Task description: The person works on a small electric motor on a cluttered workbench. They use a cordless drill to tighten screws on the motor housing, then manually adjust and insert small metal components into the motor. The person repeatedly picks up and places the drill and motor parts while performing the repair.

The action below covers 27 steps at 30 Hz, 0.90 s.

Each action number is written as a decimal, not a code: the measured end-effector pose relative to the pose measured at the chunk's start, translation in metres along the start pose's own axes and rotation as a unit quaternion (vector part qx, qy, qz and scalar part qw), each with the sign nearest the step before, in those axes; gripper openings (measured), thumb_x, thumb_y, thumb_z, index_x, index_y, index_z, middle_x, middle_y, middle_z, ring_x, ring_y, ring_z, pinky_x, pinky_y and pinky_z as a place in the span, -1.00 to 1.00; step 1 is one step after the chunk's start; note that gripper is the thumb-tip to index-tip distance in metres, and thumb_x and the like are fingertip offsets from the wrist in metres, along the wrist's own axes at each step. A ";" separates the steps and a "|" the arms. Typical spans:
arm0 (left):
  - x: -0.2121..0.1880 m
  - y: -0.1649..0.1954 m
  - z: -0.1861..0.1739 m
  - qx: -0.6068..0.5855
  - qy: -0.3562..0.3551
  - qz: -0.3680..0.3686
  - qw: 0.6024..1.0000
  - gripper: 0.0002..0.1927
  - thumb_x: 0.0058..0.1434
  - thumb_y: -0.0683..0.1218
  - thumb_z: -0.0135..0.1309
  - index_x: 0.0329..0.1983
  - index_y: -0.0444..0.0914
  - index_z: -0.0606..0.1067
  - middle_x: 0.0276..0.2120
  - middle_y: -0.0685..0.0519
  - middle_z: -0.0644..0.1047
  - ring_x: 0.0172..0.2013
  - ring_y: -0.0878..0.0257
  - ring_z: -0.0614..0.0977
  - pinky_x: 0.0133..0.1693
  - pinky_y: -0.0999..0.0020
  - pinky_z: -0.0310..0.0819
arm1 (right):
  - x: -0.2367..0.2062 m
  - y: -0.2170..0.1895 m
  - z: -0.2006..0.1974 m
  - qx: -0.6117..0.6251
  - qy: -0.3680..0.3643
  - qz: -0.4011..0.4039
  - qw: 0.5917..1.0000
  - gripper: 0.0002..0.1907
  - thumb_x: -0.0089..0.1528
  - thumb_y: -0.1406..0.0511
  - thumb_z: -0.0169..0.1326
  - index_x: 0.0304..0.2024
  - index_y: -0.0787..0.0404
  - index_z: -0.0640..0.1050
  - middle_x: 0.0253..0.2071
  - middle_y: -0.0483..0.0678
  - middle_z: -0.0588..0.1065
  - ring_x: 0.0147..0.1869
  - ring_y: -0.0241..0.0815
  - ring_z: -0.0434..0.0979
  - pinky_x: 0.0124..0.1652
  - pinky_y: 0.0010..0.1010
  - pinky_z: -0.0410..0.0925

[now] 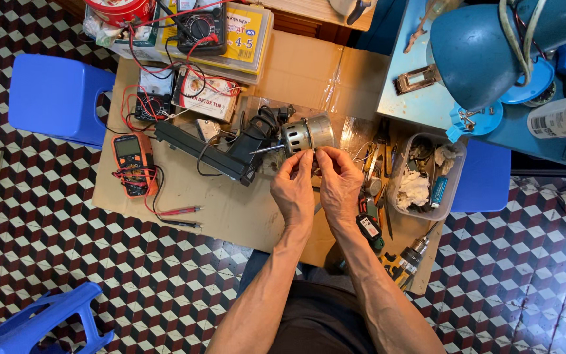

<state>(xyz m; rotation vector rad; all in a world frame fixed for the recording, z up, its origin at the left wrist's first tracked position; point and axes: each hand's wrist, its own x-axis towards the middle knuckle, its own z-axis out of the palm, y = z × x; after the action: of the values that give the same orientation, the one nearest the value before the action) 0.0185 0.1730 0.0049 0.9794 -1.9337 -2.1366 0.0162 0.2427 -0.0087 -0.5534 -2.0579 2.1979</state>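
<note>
A small silver electric motor (306, 134) with a thin shaft pointing left lies on flattened cardboard (230, 210) spread on the floor. My left hand (294, 187) and my right hand (339, 183) are side by side just below the motor, fingertips pinched together near its underside. Something small, perhaps a thin wire, seems held between the fingers, but it is too small to make out. A black glue gun (214, 149) lies just left of the motor's shaft.
An orange multimeter (130, 157) with red and black probes (179, 216) lies at the left. A clear tray (427, 177) of odds and ends, hand tools (375, 196) and a drill (404, 262) sit at the right. Blue stools (57, 98), a blue lamp (476, 56) and a patterned tile floor surround.
</note>
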 end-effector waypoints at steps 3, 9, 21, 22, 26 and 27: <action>0.000 -0.002 0.000 -0.015 -0.005 -0.006 1.000 -0.70 0.28 0.00 0.19 -0.14 -0.35 0.66 -0.33 0.03 0.67 -0.35 0.34 0.67 -0.29 0.45 0.62 | 0.001 0.003 0.002 0.018 0.005 -0.002 1.000 -0.80 0.34 0.33 0.14 -0.08 0.36 0.62 -0.28 -0.11 0.59 -0.27 -0.39 0.52 -0.25 -0.56 0.42; 0.007 -0.011 -0.003 -0.060 -0.024 -0.006 0.998 -0.73 0.26 -0.08 0.20 -0.09 -0.37 0.64 -0.27 0.04 0.67 -0.29 0.35 0.67 -0.23 0.48 0.61 | 0.002 0.003 0.000 0.009 0.000 0.009 1.000 -0.80 0.35 0.32 0.14 -0.08 0.36 0.63 -0.28 -0.12 0.58 -0.25 -0.40 0.49 -0.26 -0.56 0.40; 0.005 -0.007 0.003 -0.083 0.004 -0.036 0.996 -0.75 0.22 -0.12 0.22 -0.12 -0.38 0.63 -0.25 -0.01 0.68 -0.30 0.31 0.69 -0.22 0.47 0.64 | 0.008 -0.003 -0.002 -0.035 -0.028 -0.019 0.999 -0.79 0.35 0.32 0.12 -0.07 0.35 0.63 -0.23 -0.11 0.60 -0.23 -0.40 0.54 -0.23 -0.55 0.46; 0.006 -0.008 0.003 -0.090 0.003 -0.026 0.996 -0.75 0.23 -0.12 0.22 -0.11 -0.39 0.63 -0.24 -0.02 0.68 -0.29 0.31 0.69 -0.21 0.47 0.63 | 0.009 -0.003 -0.002 -0.042 -0.029 -0.019 0.999 -0.79 0.35 0.32 0.13 -0.06 0.35 0.63 -0.23 -0.11 0.60 -0.23 -0.40 0.54 -0.23 -0.55 0.46; 0.005 -0.008 0.004 -0.111 0.002 -0.026 0.993 -0.74 0.25 -0.11 0.21 -0.08 -0.38 0.63 -0.21 -0.01 0.69 -0.24 0.35 0.69 -0.17 0.51 0.60 | 0.012 -0.003 0.000 -0.028 -0.034 -0.016 0.999 -0.79 0.34 0.32 0.14 -0.07 0.35 0.63 -0.24 -0.13 0.60 -0.23 -0.40 0.54 -0.22 -0.56 0.47; 0.003 -0.008 0.003 -0.116 -0.003 -0.014 0.993 -0.73 0.27 -0.11 0.20 -0.06 -0.38 0.63 -0.20 0.00 0.69 -0.23 0.35 0.68 -0.16 0.51 0.58 | 0.012 -0.003 0.000 -0.026 -0.032 -0.011 0.999 -0.79 0.34 0.33 0.14 -0.07 0.35 0.63 -0.23 -0.13 0.59 -0.21 -0.41 0.52 -0.21 -0.57 0.44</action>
<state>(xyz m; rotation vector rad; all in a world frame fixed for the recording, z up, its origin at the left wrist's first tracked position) 0.0171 0.1758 -0.0035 0.9617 -1.6338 -2.3161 0.0042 0.2467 -0.0083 -0.4670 -2.1472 2.1838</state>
